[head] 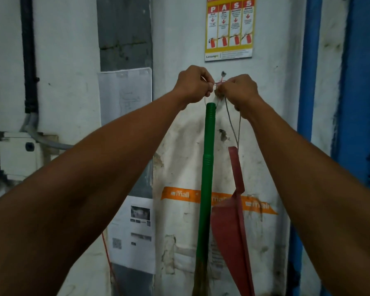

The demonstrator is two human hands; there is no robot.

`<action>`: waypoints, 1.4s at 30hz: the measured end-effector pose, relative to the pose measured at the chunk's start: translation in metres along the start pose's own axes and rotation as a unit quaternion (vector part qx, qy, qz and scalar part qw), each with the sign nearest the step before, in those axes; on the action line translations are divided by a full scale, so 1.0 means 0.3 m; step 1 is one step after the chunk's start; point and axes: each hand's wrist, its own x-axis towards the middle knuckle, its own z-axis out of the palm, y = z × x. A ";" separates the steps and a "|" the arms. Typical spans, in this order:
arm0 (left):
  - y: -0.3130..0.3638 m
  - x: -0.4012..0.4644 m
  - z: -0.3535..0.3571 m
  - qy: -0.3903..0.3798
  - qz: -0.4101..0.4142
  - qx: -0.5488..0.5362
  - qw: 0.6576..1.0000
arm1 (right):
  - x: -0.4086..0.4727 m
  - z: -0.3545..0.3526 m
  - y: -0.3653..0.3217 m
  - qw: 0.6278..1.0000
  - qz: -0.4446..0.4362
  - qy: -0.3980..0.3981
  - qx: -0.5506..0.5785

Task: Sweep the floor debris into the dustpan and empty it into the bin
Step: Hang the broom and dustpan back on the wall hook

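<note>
Both hands, left hand (193, 85) and right hand (237, 89), pinch thin cord (219, 82) at a wall nail; fingers curled tight. Green plastic broom handle (207, 167) and red plastic dustpan (231, 227) hang there, stored off floor.

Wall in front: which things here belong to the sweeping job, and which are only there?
For the job:
broom
dustpan
hanging strings
left hand and right hand, pinching the strings

Only there:
fire extinguisher poster
printed sheets
black pipe
blue frame
</note>
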 end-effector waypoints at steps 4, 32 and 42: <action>0.023 0.041 0.054 0.035 -0.013 0.013 0.999 | 0.064 -0.013 0.006 1.000 0.015 -0.003 -0.012; -0.086 -0.285 0.165 -0.216 -0.098 -0.157 0.959 | -0.041 -0.068 0.043 0.989 0.075 -0.094 0.092; -0.133 -0.529 0.063 -0.445 -0.069 -0.200 0.870 | -0.241 -0.059 -0.128 0.985 0.043 -0.155 0.064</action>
